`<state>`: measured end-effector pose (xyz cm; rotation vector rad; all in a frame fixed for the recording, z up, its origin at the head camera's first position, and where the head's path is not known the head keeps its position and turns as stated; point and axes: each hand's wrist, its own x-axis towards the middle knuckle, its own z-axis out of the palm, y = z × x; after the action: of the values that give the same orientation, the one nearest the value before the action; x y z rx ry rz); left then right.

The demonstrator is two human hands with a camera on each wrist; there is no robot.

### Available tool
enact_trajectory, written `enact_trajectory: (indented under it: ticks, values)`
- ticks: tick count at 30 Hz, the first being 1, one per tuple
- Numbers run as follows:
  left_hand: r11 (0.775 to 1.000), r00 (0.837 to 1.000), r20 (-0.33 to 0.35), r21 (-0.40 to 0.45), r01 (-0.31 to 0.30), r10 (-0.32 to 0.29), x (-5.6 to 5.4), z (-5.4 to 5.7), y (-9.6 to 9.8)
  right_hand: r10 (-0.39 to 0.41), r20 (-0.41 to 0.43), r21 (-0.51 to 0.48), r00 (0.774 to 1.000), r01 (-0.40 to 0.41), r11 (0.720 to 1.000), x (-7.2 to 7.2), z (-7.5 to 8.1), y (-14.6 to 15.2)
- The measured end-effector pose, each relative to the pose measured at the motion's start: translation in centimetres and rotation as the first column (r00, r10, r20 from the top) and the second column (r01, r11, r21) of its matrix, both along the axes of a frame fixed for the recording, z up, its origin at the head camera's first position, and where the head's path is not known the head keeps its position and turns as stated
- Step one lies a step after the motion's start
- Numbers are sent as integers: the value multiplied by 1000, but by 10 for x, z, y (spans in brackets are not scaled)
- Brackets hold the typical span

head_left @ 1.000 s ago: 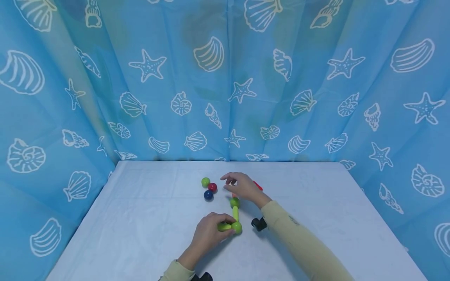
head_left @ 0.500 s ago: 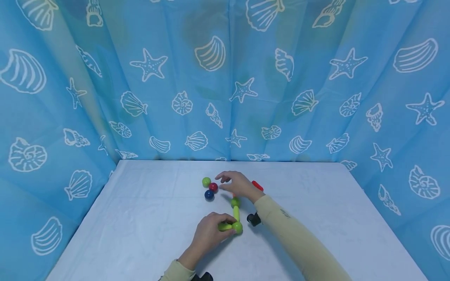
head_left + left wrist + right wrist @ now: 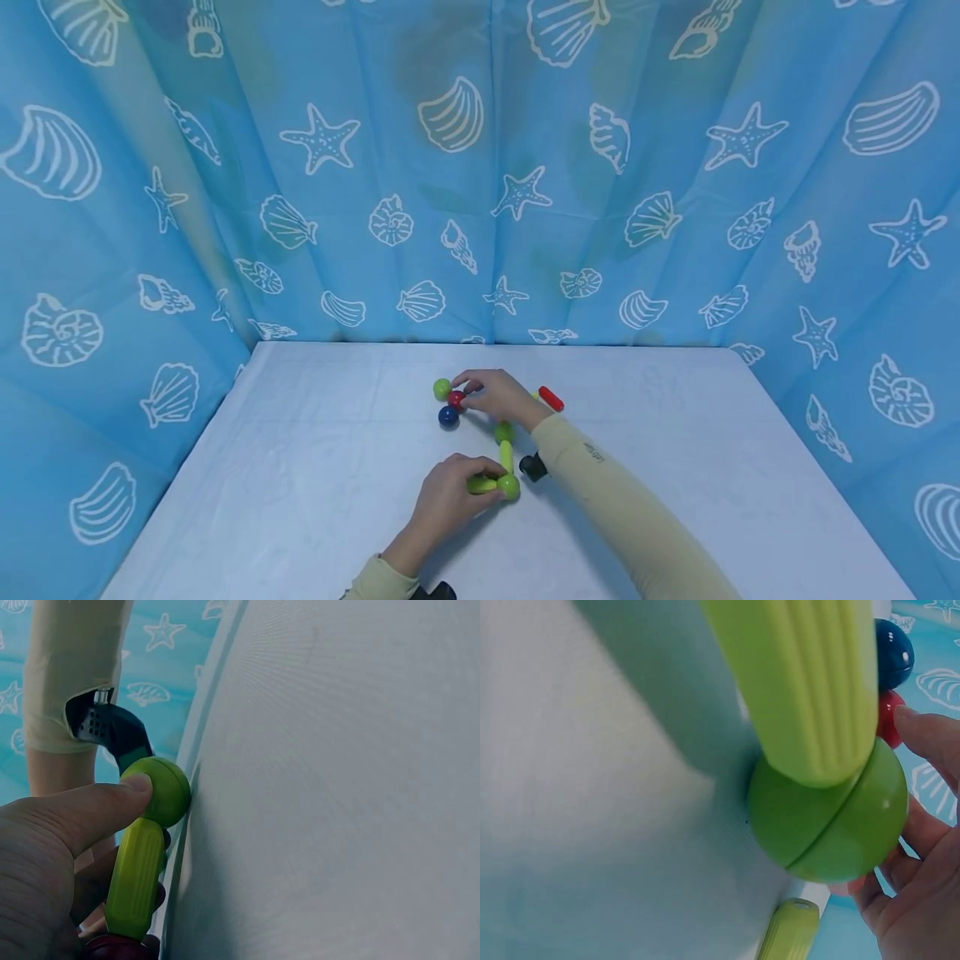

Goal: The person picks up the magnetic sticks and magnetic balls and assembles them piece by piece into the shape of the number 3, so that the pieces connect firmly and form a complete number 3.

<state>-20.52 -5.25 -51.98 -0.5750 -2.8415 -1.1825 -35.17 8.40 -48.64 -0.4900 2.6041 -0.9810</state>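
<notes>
Head view: left grip [image 3: 450, 490] conceals the outer end of the yellow-green ribbed plastic rod [image 3: 480, 485]; right grip [image 3: 498, 394] partly covers the glossy red ball [image 3: 454, 399], contact undetermined; lettering on the beige right sleeve [image 3: 611, 483] too small to read. Left wrist view: lower edge cuts off a dark red rounded part [image 3: 115, 948].

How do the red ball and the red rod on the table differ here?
Shape: the red ball is round, while the red rod is long and straight. Place: the ball is close at the fingers of the right hand, while the rod lies apart from that hand, to its right. Shade: the ball looks darker than the rod. Both are red and on the white table.
</notes>
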Motion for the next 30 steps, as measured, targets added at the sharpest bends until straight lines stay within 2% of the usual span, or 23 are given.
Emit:
enact_trajectory:
  ticks: [7,18,30]
  values:
    - [1000,1000,-6,5,7,-7,0,0,0,16,-39,25,999,-15,1000,0,-4,-3]
    - [1000,999,42,-9,3,-3,-2,0,0,-14,-30,17,999,15,1000,1,-4,-4]
    - [1000,1000,25,-26,-16,17,-1,-1,1,-49,-51,34,997,51,998,0,-6,3]
